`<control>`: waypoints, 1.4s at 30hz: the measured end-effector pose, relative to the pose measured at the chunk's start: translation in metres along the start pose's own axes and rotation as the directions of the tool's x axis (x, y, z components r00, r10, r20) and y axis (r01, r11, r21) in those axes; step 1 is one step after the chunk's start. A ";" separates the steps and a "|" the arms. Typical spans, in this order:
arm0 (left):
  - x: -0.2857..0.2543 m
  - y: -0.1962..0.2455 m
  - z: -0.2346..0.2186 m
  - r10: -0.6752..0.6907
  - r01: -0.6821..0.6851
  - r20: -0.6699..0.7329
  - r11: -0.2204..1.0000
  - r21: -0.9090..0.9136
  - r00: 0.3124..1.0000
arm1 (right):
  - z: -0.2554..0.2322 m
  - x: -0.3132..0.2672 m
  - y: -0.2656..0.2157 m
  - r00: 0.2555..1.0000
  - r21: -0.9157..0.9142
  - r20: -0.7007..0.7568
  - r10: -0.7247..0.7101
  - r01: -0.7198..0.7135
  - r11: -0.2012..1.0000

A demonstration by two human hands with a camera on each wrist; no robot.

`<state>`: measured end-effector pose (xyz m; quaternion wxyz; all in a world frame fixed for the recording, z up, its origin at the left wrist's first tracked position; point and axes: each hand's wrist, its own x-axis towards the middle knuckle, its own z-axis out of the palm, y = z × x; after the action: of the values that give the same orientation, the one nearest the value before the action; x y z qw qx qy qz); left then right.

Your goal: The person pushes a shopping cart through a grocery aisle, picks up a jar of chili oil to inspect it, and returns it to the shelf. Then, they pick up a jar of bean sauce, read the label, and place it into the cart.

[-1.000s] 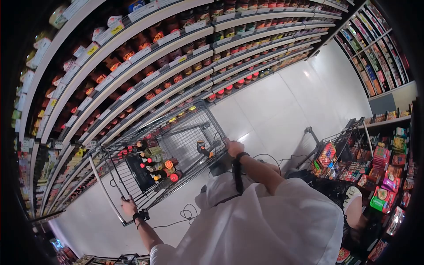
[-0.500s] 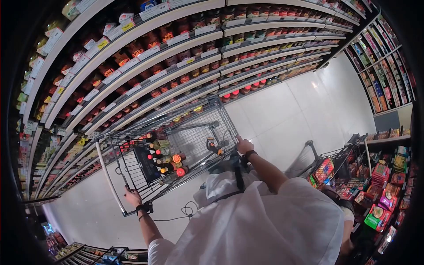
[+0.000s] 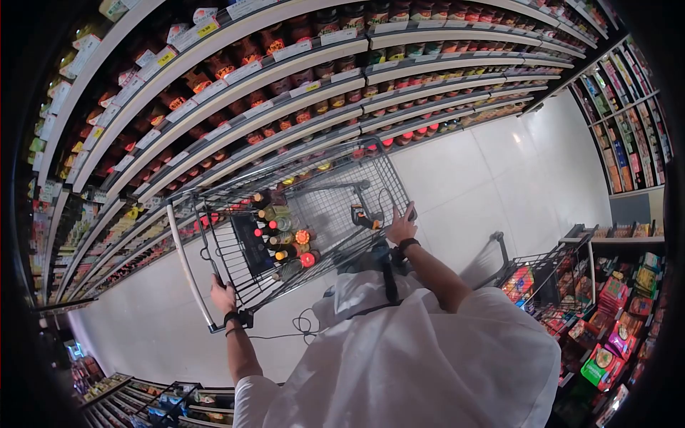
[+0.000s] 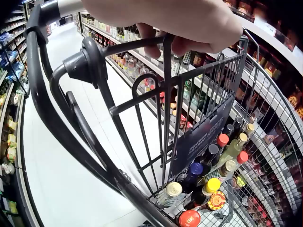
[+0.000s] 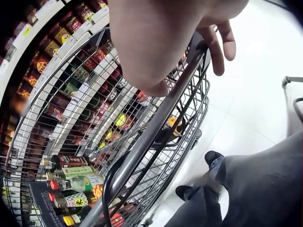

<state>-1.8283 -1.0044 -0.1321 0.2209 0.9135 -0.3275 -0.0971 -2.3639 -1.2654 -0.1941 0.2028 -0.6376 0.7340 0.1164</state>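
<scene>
With the shopping cart [image 3: 335,207] stretched alongside the person, both hands are on its frame, one towards each end. The left hand [image 3: 222,294] is at the near corner of the handle end, close to the pale handle [image 3: 187,267], and in the left wrist view its fingers are clamped on the dark frame, tips bent down over the bar. Across at the opposite end, the right hand [image 3: 401,227] rests on the near front corner of the basket's rim. Its fingers run fairly straight past the rim, a little apart from one another, and the thumb lies on the other side of the bar.

Now to the bottles [image 3: 284,235]: they stand grouped inside the basket towards the handle end, just beside a dark panel [image 4: 203,135], showing red, yellow, blue and pale caps. Over by the front end, near the right hand, there's a black and orange device [image 3: 362,216], with a thin dark cable beside it.

Along the cart's far side run curved-looking shelves [image 3: 314,63] packed with jars. Pale floor spreads around, a loose cable [image 3: 305,324] trailing over it, and well apart on the right sits a second cart [image 3: 553,278], close to colourful packages [image 3: 606,357].
</scene>
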 end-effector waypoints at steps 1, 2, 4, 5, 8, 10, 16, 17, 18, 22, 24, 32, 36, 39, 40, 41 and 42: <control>-0.002 0.000 0.008 0.042 -0.044 -0.061 0.998 -0.037 0.997 | 0.002 0.001 0.001 1.000 0.006 0.010 -0.030 0.030 1.000; -0.003 0.000 0.013 -0.001 0.001 -0.012 1.000 0.013 1.000 | 0.003 0.002 0.003 0.998 0.011 0.019 -0.061 0.061 0.998; -0.014 0.010 0.022 0.026 -0.024 -0.053 0.999 0.029 0.998 | 0.002 0.002 0.003 0.992 0.082 0.051 -0.117 0.113 0.990; -0.020 0.021 0.020 0.013 -0.011 -0.057 0.999 0.041 0.998 | 0.004 0.004 0.004 0.976 0.103 0.118 -0.183 0.171 0.980; -0.025 0.027 0.038 -0.078 0.077 -0.026 0.996 -0.047 0.997 | 0.039 0.013 0.007 0.914 0.204 0.225 -0.337 0.294 0.934; -0.033 0.033 0.046 0.039 -0.052 -0.142 0.994 -0.093 0.989 | 0.068 0.021 0.011 0.897 0.284 0.217 -0.385 0.319 0.904; -0.042 0.057 0.056 -0.021 0.014 -0.041 0.986 -0.165 0.999 | 0.028 0.021 0.016 0.925 0.156 0.247 -0.289 0.256 0.954; -0.044 0.061 0.059 -0.009 -0.001 -0.059 0.986 -0.170 0.998 | 0.027 0.021 0.017 0.932 0.136 0.239 -0.274 0.247 0.959; -0.047 0.065 0.061 0.002 -0.016 -0.078 0.985 -0.172 0.997 | 0.025 0.022 0.018 0.927 0.132 0.229 -0.297 0.272 0.953; -0.053 0.085 0.063 -0.001 -0.011 -0.073 0.986 -0.168 0.997 | 0.011 0.022 0.017 0.887 0.138 0.219 -0.408 0.386 0.912; -0.058 0.097 0.064 -0.019 0.008 -0.062 0.986 -0.168 0.998 | 0.015 0.025 0.014 0.842 0.177 0.242 -0.483 0.451 0.875; -0.068 0.124 0.073 -0.005 0.000 -0.026 0.982 -0.191 1.000 | 0.027 0.021 -0.006 0.657 0.179 0.358 -0.664 0.649 0.739; -0.073 0.134 0.079 0.033 -0.040 -0.052 0.988 -0.150 0.998 | -0.001 0.007 -0.018 0.522 0.340 0.355 -0.776 0.701 0.627; -0.077 0.147 0.084 0.032 -0.037 -0.030 0.977 -0.209 0.999 | -0.041 -0.012 -0.027 0.488 0.470 0.467 -0.737 0.570 0.675; -0.078 0.155 0.081 0.024 -0.029 -0.022 0.972 -0.235 0.999 | -0.057 -0.014 -0.031 0.471 0.499 0.534 -0.703 0.496 0.711; -0.078 0.164 0.085 0.009 -0.010 -0.004 0.974 -0.225 1.000 | -0.050 -0.006 -0.029 0.439 0.559 0.414 -0.797 0.569 0.603; -0.080 0.167 0.083 -0.012 0.014 0.013 0.977 -0.213 1.000 | -0.040 -0.006 -0.031 0.392 0.600 0.288 -0.874 0.637 0.484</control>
<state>-2.0096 -1.0961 -0.1251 0.3151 0.8861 -0.3106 -0.1385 -2.3391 -1.2825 -0.1528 0.5624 -0.7837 0.2607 0.0395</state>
